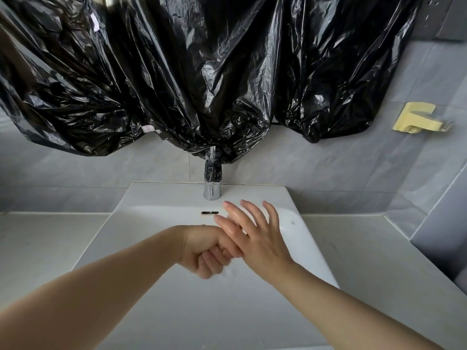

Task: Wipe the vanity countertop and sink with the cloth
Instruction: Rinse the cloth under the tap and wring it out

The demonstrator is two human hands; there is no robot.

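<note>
While clasping spread, wet right grip [256, 239] in curled left grip [202, 251] over white ceramic sink [156, 195], could drip onto pale table [366, 248].

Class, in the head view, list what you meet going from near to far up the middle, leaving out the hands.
White ceramic sink basin → dark overflow slot → chrome tap → crumpled black plastic sheet.

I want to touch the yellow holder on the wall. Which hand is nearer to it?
Right. The right hand, fingers spread over the sink, lies below and left of the yellow holder. The left hand, curled round part of it, sits further left.
</note>
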